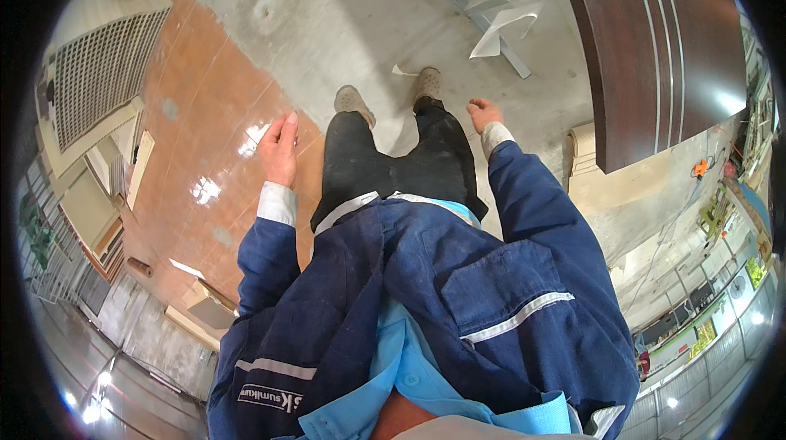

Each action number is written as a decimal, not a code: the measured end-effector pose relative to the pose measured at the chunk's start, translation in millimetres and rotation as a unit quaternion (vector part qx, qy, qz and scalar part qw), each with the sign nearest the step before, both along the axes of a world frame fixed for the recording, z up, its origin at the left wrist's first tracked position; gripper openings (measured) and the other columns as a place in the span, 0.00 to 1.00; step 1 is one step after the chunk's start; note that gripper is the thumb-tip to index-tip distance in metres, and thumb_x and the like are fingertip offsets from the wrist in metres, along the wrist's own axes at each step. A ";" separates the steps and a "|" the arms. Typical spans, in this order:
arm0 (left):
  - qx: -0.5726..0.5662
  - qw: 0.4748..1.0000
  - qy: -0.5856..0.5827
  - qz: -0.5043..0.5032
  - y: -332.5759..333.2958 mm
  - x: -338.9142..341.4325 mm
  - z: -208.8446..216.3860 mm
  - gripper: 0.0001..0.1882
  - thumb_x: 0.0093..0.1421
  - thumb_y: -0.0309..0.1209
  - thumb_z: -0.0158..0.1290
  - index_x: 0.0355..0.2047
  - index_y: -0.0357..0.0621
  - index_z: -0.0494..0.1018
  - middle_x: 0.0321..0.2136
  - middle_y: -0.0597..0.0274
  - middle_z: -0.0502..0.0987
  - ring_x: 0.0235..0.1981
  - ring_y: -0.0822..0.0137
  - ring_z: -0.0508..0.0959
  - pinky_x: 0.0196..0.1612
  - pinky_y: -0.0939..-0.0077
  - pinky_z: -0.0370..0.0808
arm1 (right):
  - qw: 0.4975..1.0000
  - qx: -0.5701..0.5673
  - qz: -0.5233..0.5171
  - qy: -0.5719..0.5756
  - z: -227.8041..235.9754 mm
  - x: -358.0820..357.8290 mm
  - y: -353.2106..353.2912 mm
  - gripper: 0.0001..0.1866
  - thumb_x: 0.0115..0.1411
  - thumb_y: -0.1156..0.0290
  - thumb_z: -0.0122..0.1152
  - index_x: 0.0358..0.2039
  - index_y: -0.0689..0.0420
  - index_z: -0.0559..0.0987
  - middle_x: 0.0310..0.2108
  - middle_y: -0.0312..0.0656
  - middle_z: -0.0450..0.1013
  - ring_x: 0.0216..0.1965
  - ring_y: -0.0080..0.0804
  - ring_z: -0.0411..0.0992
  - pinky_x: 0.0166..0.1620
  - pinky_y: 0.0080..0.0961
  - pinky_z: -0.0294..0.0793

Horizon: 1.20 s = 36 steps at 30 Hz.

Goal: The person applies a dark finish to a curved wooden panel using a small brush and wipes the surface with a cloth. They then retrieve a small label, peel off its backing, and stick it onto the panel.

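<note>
Jacket: you wear navy point(508, 264) with pale cuffs; its sleeves run out to both hands.
Left hand point(280, 151): yours is loosely open, thumb out, above the tiled floor and touching nothing you can see.
Right hand point(485, 115): your fingers are partly bent; you cannot tell from this view whether they close on anything.
Trousers point(397, 178): black, between your two hands.
Shoes point(353, 102): a greyish pair, beyond the trousers and between your hands.
Metal strip point(514, 62): on the concrete floor point(352, 27), its near end just beyond and to the right of your right hand.
White sheet point(490, 40): curled, lying across that strip, ahead of your right hand.
Brown panel point(618, 63): dark, glossy, with three pale lines, well apart to the right of your right hand.
Tiled floor point(205, 92): orange-brown, shiny, below and around your left hand.
Pale boards point(583, 148): right of your right hand, by the panel's lower edge.
Mesh-faced panel point(106, 72): well to the left of your left hand.
Orange object point(700, 168): small, far right of your right hand, past the brown panel.
</note>
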State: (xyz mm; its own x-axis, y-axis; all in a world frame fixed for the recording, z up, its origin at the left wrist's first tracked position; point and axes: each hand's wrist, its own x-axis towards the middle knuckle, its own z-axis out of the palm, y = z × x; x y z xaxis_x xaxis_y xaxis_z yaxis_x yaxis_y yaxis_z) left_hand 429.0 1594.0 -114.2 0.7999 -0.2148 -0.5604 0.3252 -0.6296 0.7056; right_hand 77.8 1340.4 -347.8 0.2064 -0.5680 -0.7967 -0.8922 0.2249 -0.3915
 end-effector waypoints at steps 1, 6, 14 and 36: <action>-0.013 1.000 -0.003 -0.009 2.7 1.9 2.2 0.26 0.65 0.46 0.62 0.52 0.34 0.80 0.37 0.66 0.81 0.36 0.76 0.77 0.40 0.79 0.75 | 1.000 -0.009 -0.011 0.010 -3.4 -4.7 0.8 0.22 0.59 0.58 0.63 0.51 0.55 0.84 0.47 0.47 0.83 0.46 0.39 0.81 0.53 0.33 0.77; 0.074 0.994 0.004 -0.083 24.5 16.6 -0.6 0.26 0.66 0.46 0.60 0.53 0.34 0.79 0.42 0.63 0.81 0.42 0.73 0.77 0.43 0.76 0.75 | 0.993 0.051 -0.065 0.081 -31.0 -11.3 10.8 0.19 0.58 0.57 0.62 0.46 0.52 0.86 0.44 0.49 0.83 0.48 0.45 0.81 0.54 0.35 0.77; 0.147 0.954 0.124 -0.232 53.2 23.7 -162.4 0.16 0.65 0.36 0.60 0.48 0.38 0.81 0.40 0.60 0.83 0.42 0.71 0.81 0.47 0.75 0.75 | 0.989 -0.066 -0.124 0.037 -134.7 67.3 54.9 0.17 0.57 0.57 0.69 0.38 0.58 0.87 0.25 0.39 0.80 0.26 0.28 0.76 0.35 0.30 0.76; 0.050 0.887 -0.106 -0.446 55.8 46.8 -305.8 0.14 0.53 0.28 0.61 0.41 0.41 0.79 0.41 0.51 0.77 0.42 0.51 0.79 0.47 0.60 0.76 | 0.973 -0.130 -0.037 0.186 -449.9 51.1 36.7 0.23 0.68 0.50 0.52 0.44 0.57 0.84 0.46 0.51 0.81 0.49 0.55 0.77 0.53 0.48 0.74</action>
